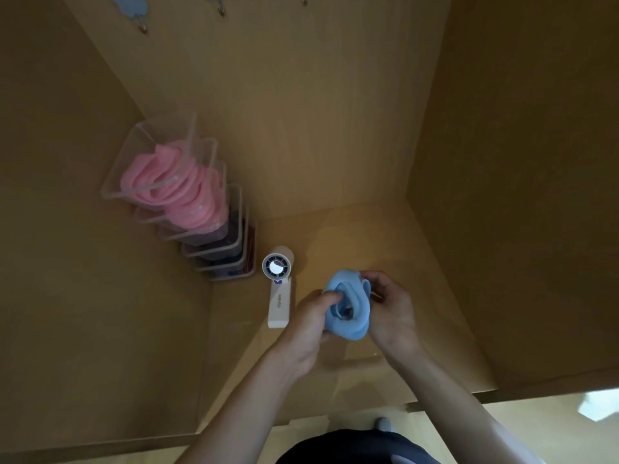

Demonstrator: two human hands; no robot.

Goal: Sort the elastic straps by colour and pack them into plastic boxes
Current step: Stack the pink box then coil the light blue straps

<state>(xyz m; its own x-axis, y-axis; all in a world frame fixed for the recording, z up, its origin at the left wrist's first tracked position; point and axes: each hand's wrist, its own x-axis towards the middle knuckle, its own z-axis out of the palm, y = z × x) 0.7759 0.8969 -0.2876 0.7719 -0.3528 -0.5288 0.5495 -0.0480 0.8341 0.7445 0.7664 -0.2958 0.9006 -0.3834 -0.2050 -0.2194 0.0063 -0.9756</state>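
- Lower boxes (214, 252) in far-left stack: contents dark, unclear.
- Left hand (306, 324) and right hand (392, 309) both grip blue straps (348, 306), fingers curled around them.

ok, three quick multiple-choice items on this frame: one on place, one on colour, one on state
1. Where is the stack of boxes?
A. left of the fan
B. on the floor
C. in the person's lap

2. What colour are the straps in the top box?
A. green
B. pink
C. yellow

3. What state are the blue straps in?
A. packed in a box
B. lying loose on the shelf
C. held in both hands

Answers:
1 A, the stack stands just left of the fan.
2 B, pink straps fill the top box.
3 C, the left hand and right hand both grip the bundle.
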